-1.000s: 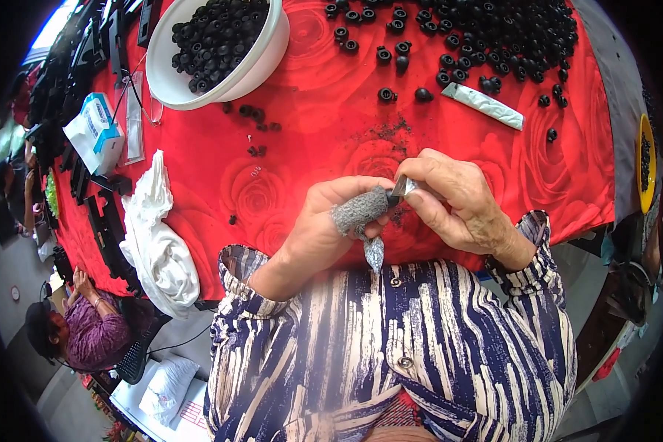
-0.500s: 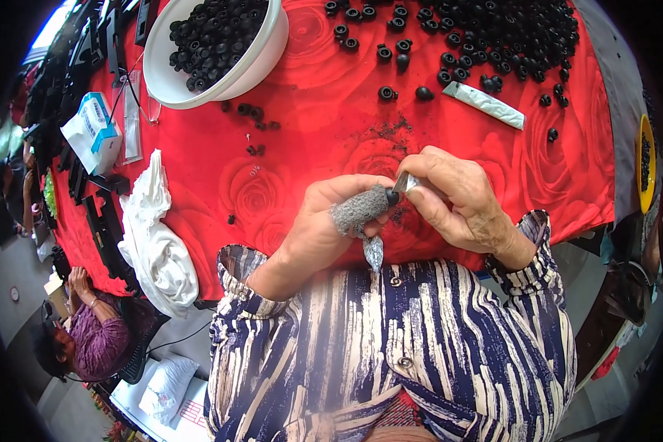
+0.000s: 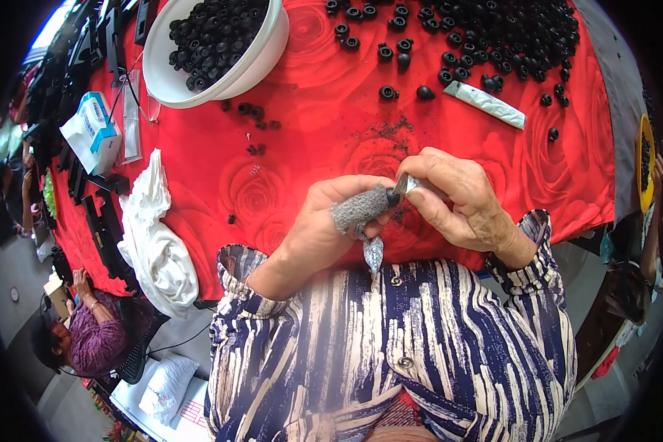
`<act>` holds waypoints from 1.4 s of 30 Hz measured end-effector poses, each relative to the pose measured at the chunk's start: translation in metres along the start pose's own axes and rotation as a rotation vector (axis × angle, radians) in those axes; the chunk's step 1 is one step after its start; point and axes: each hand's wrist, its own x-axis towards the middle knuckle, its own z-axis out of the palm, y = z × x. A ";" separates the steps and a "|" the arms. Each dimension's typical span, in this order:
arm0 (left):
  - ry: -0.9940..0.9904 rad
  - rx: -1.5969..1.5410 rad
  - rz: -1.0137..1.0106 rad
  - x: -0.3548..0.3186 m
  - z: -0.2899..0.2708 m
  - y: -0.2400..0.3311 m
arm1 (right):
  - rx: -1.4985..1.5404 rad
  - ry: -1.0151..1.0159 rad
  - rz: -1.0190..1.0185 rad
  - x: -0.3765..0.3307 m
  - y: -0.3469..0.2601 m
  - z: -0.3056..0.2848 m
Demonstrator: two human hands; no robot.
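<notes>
My left hand (image 3: 313, 221) is closed on a small black plastic part (image 3: 393, 197), mostly hidden between the fingertips. A grey knitted finger cover (image 3: 359, 210) wraps one of its fingers, and a crumpled silvery strip (image 3: 373, 254) hangs below. Pinched in my right hand (image 3: 460, 202) is a small metal blade (image 3: 402, 184) with a pale wrapped grip, its edge against the black part. Both hands meet above the near side of the red flowered cloth (image 3: 272, 177). Dark shavings (image 3: 390, 132) lie scattered just beyond them.
Many black parts (image 3: 523, 37) spread over the far right. A white bowl (image 3: 272, 59) of them stands far left, near a tissue box (image 3: 96, 132). White cloth (image 3: 158, 258) lies left, a silvery strip (image 3: 486, 104) right. One person (image 3: 99, 335) sits left; a yellow tray (image 3: 647, 199) is at the right edge.
My hands, the black part and the blade keep nearly the same place. At the right edge another person's hand and arm have come into view beside the yellow tray.
</notes>
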 end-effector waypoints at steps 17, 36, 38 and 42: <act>0.006 0.015 0.072 0.004 0.000 -0.004 | -0.020 0.026 0.043 -0.002 0.001 0.001; 0.132 0.069 0.111 0.003 0.006 -0.005 | 0.023 0.084 0.085 -0.004 0.001 0.003; 0.142 0.083 0.120 0.003 0.008 -0.005 | 0.040 0.084 0.106 -0.004 0.001 0.003; 0.193 0.138 0.150 0.003 0.009 -0.006 | 0.084 0.079 0.115 -0.002 -0.001 0.001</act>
